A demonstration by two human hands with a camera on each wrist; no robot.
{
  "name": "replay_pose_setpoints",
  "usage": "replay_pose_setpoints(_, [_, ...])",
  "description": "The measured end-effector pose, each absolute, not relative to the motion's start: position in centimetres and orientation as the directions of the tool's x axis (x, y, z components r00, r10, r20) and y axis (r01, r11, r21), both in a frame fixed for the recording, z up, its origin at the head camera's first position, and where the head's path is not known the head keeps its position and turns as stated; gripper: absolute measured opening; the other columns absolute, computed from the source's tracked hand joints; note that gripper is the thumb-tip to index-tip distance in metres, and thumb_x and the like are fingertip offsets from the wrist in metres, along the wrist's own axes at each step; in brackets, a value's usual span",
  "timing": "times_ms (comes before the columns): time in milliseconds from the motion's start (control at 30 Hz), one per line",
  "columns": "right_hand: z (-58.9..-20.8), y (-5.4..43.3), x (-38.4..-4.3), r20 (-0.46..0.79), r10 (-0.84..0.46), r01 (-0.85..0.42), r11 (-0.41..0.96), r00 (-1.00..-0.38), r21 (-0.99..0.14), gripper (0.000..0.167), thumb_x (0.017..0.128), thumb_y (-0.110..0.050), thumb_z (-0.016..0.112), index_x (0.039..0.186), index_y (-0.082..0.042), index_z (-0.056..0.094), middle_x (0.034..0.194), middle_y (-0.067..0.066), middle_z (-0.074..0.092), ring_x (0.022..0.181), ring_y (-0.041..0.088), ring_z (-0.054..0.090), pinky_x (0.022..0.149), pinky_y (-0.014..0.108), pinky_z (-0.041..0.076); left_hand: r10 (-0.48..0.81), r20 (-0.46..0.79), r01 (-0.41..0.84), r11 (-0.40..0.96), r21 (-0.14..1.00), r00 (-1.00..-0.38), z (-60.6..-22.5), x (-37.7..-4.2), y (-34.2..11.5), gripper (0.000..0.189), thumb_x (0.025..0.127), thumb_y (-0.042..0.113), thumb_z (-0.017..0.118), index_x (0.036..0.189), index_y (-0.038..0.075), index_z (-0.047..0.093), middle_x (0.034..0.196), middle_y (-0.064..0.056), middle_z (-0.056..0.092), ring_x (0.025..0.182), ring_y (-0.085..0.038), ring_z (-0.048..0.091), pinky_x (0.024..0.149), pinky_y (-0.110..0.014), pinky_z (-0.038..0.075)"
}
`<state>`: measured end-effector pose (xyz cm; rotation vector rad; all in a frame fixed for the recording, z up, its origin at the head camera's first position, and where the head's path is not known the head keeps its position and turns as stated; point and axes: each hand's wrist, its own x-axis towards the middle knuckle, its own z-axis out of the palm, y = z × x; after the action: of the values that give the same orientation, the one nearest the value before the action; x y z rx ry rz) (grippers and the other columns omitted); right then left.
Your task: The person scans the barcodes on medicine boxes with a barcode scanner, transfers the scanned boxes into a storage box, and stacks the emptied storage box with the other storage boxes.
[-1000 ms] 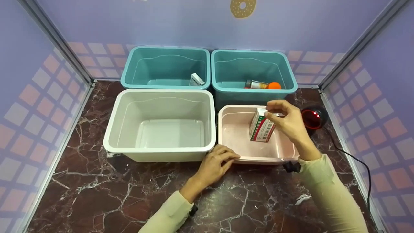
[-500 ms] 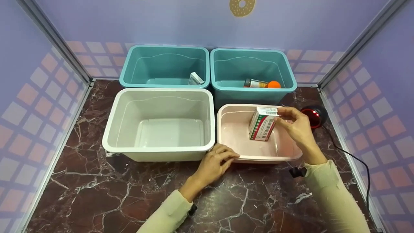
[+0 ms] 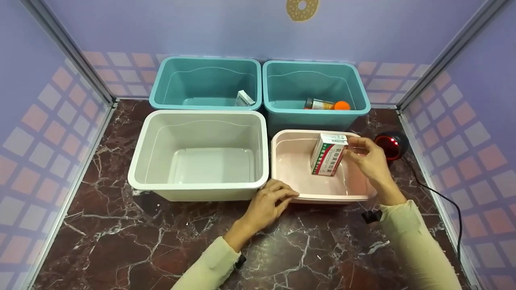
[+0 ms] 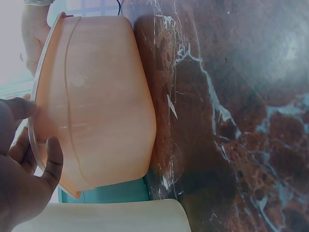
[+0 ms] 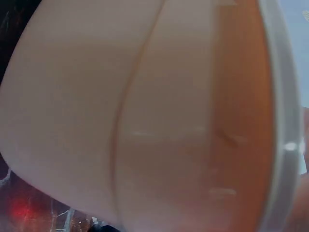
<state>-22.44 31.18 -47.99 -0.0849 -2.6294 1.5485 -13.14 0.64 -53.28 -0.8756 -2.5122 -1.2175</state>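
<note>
A: Left hand (image 3: 269,204), quick?
B: Clamped on the pink bin (image 3: 293,169). The rim is pinched at the near left corner, between fingers and thumb.
A: Right hand (image 3: 368,160)?
B: Held over the right side of that bin, apart from the left hand. Fingers are bent, with thumb and fingertips set right at the carton (image 3: 325,158), along its right edge. Pinched or only touched? Cannot be told. Right wrist view is mostly filled by the bin's outer wall.
A: Carton position?
B: Stood on end inside the pink bin, toward the far right. White, marked with red and green bands and dark characters.
A: Surroundings?
B: White bin (image 3: 211,166) placed just left of the pink bin. 2 teal bins lined up on the far side. In the far left bin (image 3: 205,78), a small white box (image 3: 244,99) is tilted near the right wall. In the far right bin (image 3: 310,82), a labelled bottle (image 3: 321,105) is seen beside an orange round piece (image 3: 342,105). Whether those 2 are joined can't be told.
</note>
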Motion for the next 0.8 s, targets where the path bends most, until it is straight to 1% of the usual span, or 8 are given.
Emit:
replay_pose_setpoints(67, [-48.2,31.2,-22.5,0.05,0.092,0.002,0.492,-0.994,-0.871,0.045,0.088,-0.006,0.073,0.129,0.003,0.06,0.127,0.023,0.065,0.105,0.018,0.061,0.079,0.007,0.048,0.419,0.428,0.596,0.479,0.645,-0.801,-53.3,-13.1,0.6,0.018,0.092,0.014,0.07,0.108,0.021,0.076,0.106,0.006,0.069,0.106,-0.014,0.059,0.097,-0.025,0.051])
replay_pose_setpoints(233, [-48.6,31.2,-22.6,0.046,0.09,0.006,0.509,-0.995,-0.861,0.044,0.087,-0.002,0.071,0.129,0.004,0.06,0.123,0.025,0.065,0.094,0.007,0.061,0.077,0.007,0.048,0.416,0.439,0.602,0.477,0.64,-0.796,-53.4,-13.1,0.6,0.018,0.093,0.013,0.069,0.107,0.021,0.077,0.105,0.006,0.07,0.105,-0.015,0.059,0.094,-0.025,0.051])
replay_pose_setpoints(333, [-48.9,31.2,-22.9,0.046,0.082,0.003,0.518,-0.996,-0.855,0.046,0.086,-0.001,0.07,0.131,0.005,0.058,0.124,0.026,0.064,0.09,0.002,0.06,0.076,0.006,0.048,0.414,0.45,0.61,0.476,0.633,-0.791,-53.4,-13.2,0.7,0.018,0.092,0.013,0.069,0.107,0.021,0.076,0.105,0.006,0.07,0.104,-0.015,0.059,0.094,-0.025,0.051])
replay_pose_setpoints(600, [-49.3,31.2,-23.2,0.031,0.066,0.011,0.551,-0.997,-0.835,0.05,0.086,-0.003,0.073,0.133,0.003,0.058,0.119,0.025,0.065,0.089,0.002,0.058,0.077,0.006,0.046,0.423,0.446,0.612,0.479,0.629,-0.789,-53.5,-13.1,0.7,0.018,0.093,0.014,0.069,0.107,0.021,0.076,0.105,0.006,0.07,0.105,-0.014,0.059,0.095,-0.025,0.051])
replay_pose_setpoints(800, [-49.3,31.2,-23.1,0.024,0.028,-0.006,0.522,-0.999,-0.853,0.05,0.085,-0.001,0.073,0.132,0.005,0.059,0.116,0.029,0.065,0.083,-0.002,0.059,0.074,0.006,0.049,0.415,0.453,0.612,0.475,0.632,-0.789,-53.5,-13.1,0.6,0.018,0.092,0.014,0.07,0.107,0.021,0.076,0.105,0.006,0.069,0.105,-0.014,0.059,0.095,-0.025,0.051])
